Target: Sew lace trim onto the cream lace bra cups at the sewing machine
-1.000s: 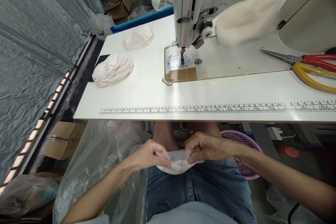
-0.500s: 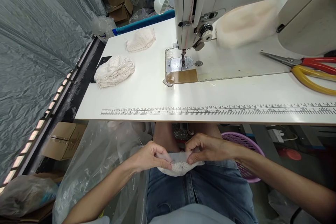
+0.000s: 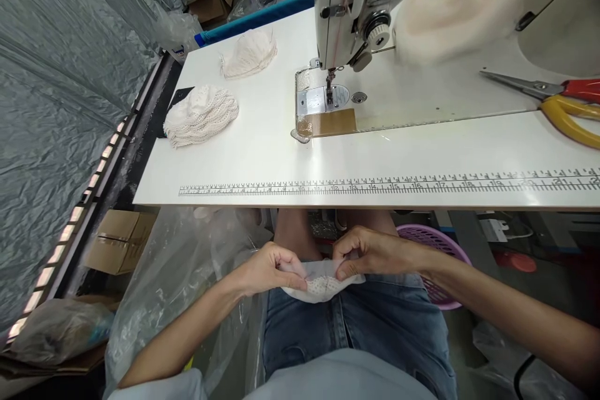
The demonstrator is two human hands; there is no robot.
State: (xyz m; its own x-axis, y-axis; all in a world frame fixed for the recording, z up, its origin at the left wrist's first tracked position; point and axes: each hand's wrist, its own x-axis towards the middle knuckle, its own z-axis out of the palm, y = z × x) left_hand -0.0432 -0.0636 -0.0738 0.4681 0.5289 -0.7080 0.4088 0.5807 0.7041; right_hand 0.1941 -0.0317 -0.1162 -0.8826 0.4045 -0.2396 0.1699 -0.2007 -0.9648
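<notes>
Over my lap, a small white piece of fabric (image 3: pixel 321 287) with a lacy, dotted middle and a sheer upper edge is stretched between both hands. My left hand (image 3: pixel 276 272) pinches its left end between thumb and fingers. At the right end, my right hand (image 3: pixel 359 255) grips it in the same way, thumb on top. On the table beyond lie a stack of cream knitted pieces (image 3: pixel 201 117) and a smaller cream piece (image 3: pixel 250 53). The sewing machine (image 3: pixel 349 12) stands above, its presser foot (image 3: pixel 330 95) over the needle plate.
Scissors (image 3: pixel 544 90) with red and yellow handles lie at the table's right. A printed ruler (image 3: pixel 375 186) runs along the front edge of the white table (image 3: pixel 262 162). Cream fabric (image 3: pixel 454 9) sits under the machine arm. Below are a pink basket (image 3: pixel 434 239) and clear plastic (image 3: pixel 187 275).
The view has tilted slightly downward, so the table sits higher in the picture. Both hands keep hold of the white fabric over the lap, with hardly any shift.
</notes>
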